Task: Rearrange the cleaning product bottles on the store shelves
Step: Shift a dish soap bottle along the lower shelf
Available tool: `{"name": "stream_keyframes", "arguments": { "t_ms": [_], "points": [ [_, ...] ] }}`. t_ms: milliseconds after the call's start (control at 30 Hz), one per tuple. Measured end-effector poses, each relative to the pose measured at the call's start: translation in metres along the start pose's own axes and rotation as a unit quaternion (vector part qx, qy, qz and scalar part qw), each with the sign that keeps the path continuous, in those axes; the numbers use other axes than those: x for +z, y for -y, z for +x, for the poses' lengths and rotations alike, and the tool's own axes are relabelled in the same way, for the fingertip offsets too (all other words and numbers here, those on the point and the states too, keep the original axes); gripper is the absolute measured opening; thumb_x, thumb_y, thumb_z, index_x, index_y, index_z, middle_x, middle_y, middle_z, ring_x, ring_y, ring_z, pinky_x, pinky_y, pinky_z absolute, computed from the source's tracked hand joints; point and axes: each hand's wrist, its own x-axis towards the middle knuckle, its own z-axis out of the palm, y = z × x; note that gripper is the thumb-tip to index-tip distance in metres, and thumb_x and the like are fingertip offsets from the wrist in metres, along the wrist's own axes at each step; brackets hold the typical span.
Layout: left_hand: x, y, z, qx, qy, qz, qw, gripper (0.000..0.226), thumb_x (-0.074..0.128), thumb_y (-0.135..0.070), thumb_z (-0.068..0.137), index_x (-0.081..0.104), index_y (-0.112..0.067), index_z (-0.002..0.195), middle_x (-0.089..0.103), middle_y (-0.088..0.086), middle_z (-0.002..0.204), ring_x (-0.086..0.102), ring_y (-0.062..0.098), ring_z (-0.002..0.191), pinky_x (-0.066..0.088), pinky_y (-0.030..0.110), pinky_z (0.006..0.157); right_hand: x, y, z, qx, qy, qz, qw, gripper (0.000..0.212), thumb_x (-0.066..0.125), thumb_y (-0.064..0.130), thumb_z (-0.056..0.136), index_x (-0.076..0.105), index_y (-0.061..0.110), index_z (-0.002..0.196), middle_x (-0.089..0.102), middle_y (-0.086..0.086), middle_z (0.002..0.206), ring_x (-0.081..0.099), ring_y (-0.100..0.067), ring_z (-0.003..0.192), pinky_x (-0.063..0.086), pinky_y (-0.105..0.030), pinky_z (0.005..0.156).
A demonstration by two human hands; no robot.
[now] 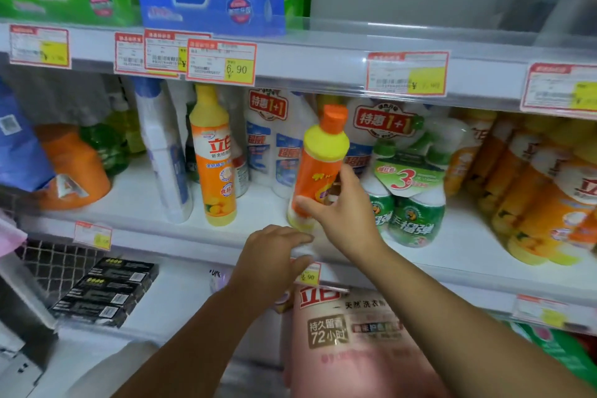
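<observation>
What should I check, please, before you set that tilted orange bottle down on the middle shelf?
1. Grip: the right hand holds the orange bottle round its lower body: ok.
2. Upright: the bottle's top leans right: not ok.
3. Cap in place: ok.
4. Landing spot: bare shelf shows between the yellow-capped bottle and the green three-pack: ok.
5. Base touching the shelf: blurred, cannot tell.
6. Left hand at the shelf's front edge, whether it grips anything: cannot tell.
</observation>
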Motion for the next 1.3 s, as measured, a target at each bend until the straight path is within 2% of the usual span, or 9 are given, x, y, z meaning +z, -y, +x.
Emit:
{"name": "stream_keyframes", "arguments": {
  "t_ms": [100, 167, 267, 367, 467, 667, 800, 967, 1300],
  "points": [
    [0.009, -0.027, 0.007, 0.026, 0.02, -0.004, 0.999, 0.046, 0.049, -0.05, 0.078, 0.062, -0.03, 0.117, 0.063, -0.009, 0.12, 0.051, 0.015, 0.11, 0.036, 0.031, 0.093, -0.046, 0.003, -0.029, -0.007, -0.044, 0.048, 0.998, 0.049, 0.082, 0.02, 0.069, 0.05, 0.028, 0.105, 0.064, 0.009, 0.097, 0.06, 0.008, 0.083, 0.043, -0.005, 0.068],
    [0.016, -0.047, 0.01, 0.043, 0.027, -0.005, 0.999, 0.039, 0.053, -0.048, 0.082, 0.063, -0.031, 0.116, 0.064, -0.009, 0.118, 0.051, 0.015, 0.108, 0.038, 0.033, 0.092, -0.078, 0.004, -0.045, -0.009, -0.068, 0.068, 0.995, 0.05, 0.082, 0.015, 0.07, 0.048, 0.034, 0.101, 0.063, 0.018, 0.095, 0.059, 0.014, 0.081, 0.041, -0.002, 0.065],
    [0.03, -0.073, 0.015, 0.061, 0.035, -0.008, 0.997, 0.037, 0.054, -0.046, 0.084, 0.063, -0.032, 0.116, 0.064, -0.01, 0.118, 0.05, 0.015, 0.11, 0.039, 0.032, 0.093, -0.123, -0.007, -0.068, -0.001, -0.113, 0.049, 0.992, 0.053, 0.083, 0.021, 0.068, 0.051, 0.032, 0.108, 0.065, 0.017, 0.099, 0.061, 0.009, 0.086, 0.045, -0.006, 0.069],
    [0.044, -0.095, 0.019, 0.068, 0.044, -0.02, 0.997, 0.034, 0.059, -0.042, 0.085, 0.063, -0.03, 0.117, 0.062, -0.009, 0.122, 0.048, 0.013, 0.115, 0.035, 0.027, 0.094, -0.171, -0.026, -0.087, 0.02, -0.164, 0.007, 0.986, 0.05, 0.085, 0.024, 0.066, 0.052, 0.036, 0.102, 0.068, 0.011, 0.098, 0.065, -0.002, 0.088, 0.053, -0.02, 0.076],
    [0.056, -0.115, 0.023, 0.075, 0.051, -0.026, 0.996, 0.035, 0.061, -0.041, 0.085, 0.063, -0.029, 0.118, 0.061, -0.008, 0.124, 0.047, 0.014, 0.118, 0.034, 0.025, 0.094, -0.218, -0.045, -0.103, 0.039, -0.216, -0.032, 0.975, 0.049, 0.084, 0.022, 0.067, 0.052, 0.035, 0.102, 0.069, 0.009, 0.097, 0.064, 0.0, 0.085, 0.05, -0.016, 0.074],
    [0.074, -0.137, 0.034, 0.077, 0.068, -0.033, 0.994, 0.037, 0.061, -0.042, 0.085, 0.062, -0.029, 0.119, 0.06, -0.007, 0.126, 0.047, 0.016, 0.12, 0.035, 0.028, 0.095, -0.284, -0.081, -0.118, 0.077, -0.295, -0.069, 0.95, 0.053, 0.081, 0.024, 0.072, 0.055, 0.02, 0.118, 0.069, 0.003, 0.105, 0.065, -0.009, 0.092, 0.051, -0.023, 0.081],
    [0.081, -0.14, 0.038, 0.075, 0.064, -0.026, 0.995, 0.036, 0.061, -0.042, 0.085, 0.062, -0.031, 0.119, 0.059, -0.008, 0.127, 0.043, 0.016, 0.124, 0.033, 0.028, 0.095, -0.301, -0.105, -0.106, 0.098, -0.299, -0.094, 0.945, 0.046, 0.079, 0.023, 0.075, 0.055, 0.018, 0.114, 0.067, 0.005, 0.102, 0.061, -0.002, 0.084, 0.041, -0.006, 0.066],
    [0.082, -0.137, 0.04, 0.072, 0.06, -0.028, 0.995, 0.035, 0.062, -0.041, 0.085, 0.063, -0.03, 0.118, 0.06, -0.009, 0.126, 0.042, 0.015, 0.126, 0.033, 0.029, 0.098, -0.304, -0.133, -0.088, 0.116, -0.278, -0.13, 0.945, 0.054, 0.078, 0.03, 0.075, 0.053, 0.019, 0.122, 0.067, 0.003, 0.109, 0.063, -0.015, 0.092, 0.049, -0.03, 0.078],
    [0.084, -0.131, 0.044, 0.066, 0.053, -0.035, 0.996, 0.035, 0.062, -0.039, 0.084, 0.063, -0.031, 0.119, 0.059, -0.011, 0.126, 0.042, 0.011, 0.124, 0.031, 0.025, 0.095, -0.302, -0.15, -0.073, 0.153, -0.271, -0.15, 0.939, 0.055, 0.073, 0.038, 0.078, 0.048, 0.025, 0.125, 0.064, 0.001, 0.117, 0.062, -0.02, 0.102, 0.046, -0.031, 0.079]
  ]
}}
